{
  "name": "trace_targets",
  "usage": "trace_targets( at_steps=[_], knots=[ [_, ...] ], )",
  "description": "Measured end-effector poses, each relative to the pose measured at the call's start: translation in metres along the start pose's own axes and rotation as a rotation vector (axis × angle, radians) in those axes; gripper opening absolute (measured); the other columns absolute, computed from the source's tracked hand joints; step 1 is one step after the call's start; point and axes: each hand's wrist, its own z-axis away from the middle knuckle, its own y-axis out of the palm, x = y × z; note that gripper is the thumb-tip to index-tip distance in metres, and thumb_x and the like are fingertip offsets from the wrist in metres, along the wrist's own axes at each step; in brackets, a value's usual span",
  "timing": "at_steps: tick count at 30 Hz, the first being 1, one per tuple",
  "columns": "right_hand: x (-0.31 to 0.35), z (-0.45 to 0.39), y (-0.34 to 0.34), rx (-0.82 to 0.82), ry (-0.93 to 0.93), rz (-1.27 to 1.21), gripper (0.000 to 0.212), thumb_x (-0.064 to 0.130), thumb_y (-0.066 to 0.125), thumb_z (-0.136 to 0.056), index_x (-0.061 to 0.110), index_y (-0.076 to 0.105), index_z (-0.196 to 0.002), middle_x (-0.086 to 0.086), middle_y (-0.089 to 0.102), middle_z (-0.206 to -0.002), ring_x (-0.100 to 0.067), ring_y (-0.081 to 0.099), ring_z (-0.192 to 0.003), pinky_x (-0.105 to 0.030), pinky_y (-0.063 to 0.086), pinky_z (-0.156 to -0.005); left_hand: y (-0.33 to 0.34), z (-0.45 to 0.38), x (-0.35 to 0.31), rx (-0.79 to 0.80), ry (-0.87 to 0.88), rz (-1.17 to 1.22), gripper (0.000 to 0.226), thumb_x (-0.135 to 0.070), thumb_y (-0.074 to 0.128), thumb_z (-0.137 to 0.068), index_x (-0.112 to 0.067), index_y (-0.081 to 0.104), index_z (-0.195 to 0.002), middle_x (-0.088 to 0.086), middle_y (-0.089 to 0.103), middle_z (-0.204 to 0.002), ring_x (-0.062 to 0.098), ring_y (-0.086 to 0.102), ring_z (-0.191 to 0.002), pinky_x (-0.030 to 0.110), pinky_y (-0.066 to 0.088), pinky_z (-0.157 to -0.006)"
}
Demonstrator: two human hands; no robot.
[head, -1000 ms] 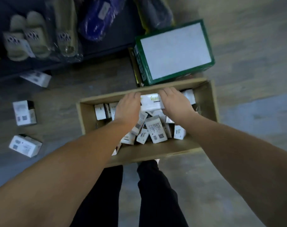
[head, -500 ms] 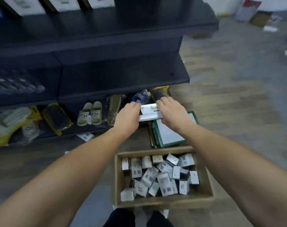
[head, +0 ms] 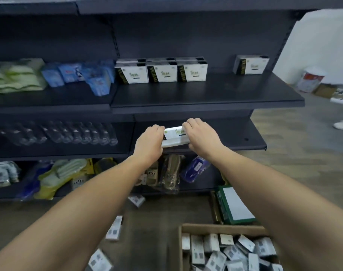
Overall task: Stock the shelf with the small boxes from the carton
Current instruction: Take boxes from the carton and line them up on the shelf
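A stack of small white boxes is held between my left hand and my right hand, one hand pressed on each end. The stack hangs in front of the dark middle shelf. On the upper shelf stand matching white-and-black boxes: a row of three in the middle and a single one to the right. The brown carton sits on the floor at the lower right, with several small boxes jumbled inside.
Loose small boxes lie on the floor left of the carton. A green-edged flat box leans beside it. The bottom shelf holds bagged slippers; clear bottles and blue packets fill the left shelves. A white shoe shows at far right.
Both hands lifted the stack of boxes out of the carton and raised it up to the middle shelf's height. The view tilted up from the floor to the shelves.
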Motion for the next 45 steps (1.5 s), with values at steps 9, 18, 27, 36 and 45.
trace_targets(
  at_steps=[9,18,27,36,45],
  knots=[
    [0.096,-0.077,-0.042,-0.052,0.076,0.021,0.045,0.015,0.071,-0.069,0.011,0.055,-0.111,-0.006,0.056,-0.109,-0.026,0.053,-0.097,-0.036,0.048,-0.081,-0.069,-0.004,0.121,-0.054,0.085,0.003,0.047,-0.002,0.059,-0.083,-0.014,0.049,-0.128,0.002,0.052,-0.124,0.023,0.048,-0.115,0.04,0.051,-0.084],
    [0.098,-0.116,-0.049,-0.096,0.098,0.088,0.049,0.018,0.073,-0.067,0.01,0.055,-0.112,-0.006,0.056,-0.108,-0.025,0.053,-0.091,-0.034,0.048,-0.076,-0.082,-0.036,0.15,-0.116,0.152,0.05,0.053,-0.004,0.059,-0.085,-0.015,0.047,-0.135,0.0,0.051,-0.128,0.02,0.047,-0.118,0.036,0.052,-0.082],
    [0.044,-0.173,-0.021,-0.302,-0.007,0.124,0.038,0.011,0.075,-0.065,0.006,0.059,-0.1,-0.011,0.06,-0.108,-0.029,0.055,-0.096,-0.036,0.049,-0.077,-0.08,-0.122,0.16,-0.007,0.25,0.106,0.07,-0.03,0.08,-0.073,-0.015,0.043,-0.131,0.0,0.044,-0.127,0.019,0.047,-0.116,0.036,0.049,-0.089],
    [-0.03,-0.223,-0.01,-0.072,0.114,-0.123,0.096,0.038,0.086,-0.061,0.012,0.034,-0.137,-0.011,0.042,-0.138,-0.03,0.04,-0.13,-0.04,0.035,-0.108,-0.073,-0.232,0.158,0.078,0.311,0.101,0.082,-0.056,0.079,-0.053,-0.023,0.047,-0.121,-0.003,0.049,-0.108,0.017,0.047,-0.101,0.031,0.043,-0.082],
    [-0.041,-0.27,-0.008,0.046,0.148,0.069,0.092,0.041,0.077,-0.057,0.006,0.04,-0.135,-0.01,0.05,-0.126,-0.03,0.052,-0.114,-0.039,0.043,-0.095,-0.06,-0.269,0.167,0.049,0.376,0.095,0.103,-0.041,0.084,-0.066,-0.011,0.025,-0.145,0.005,0.03,-0.139,0.024,0.034,-0.129,0.043,0.044,-0.102]
  ],
)
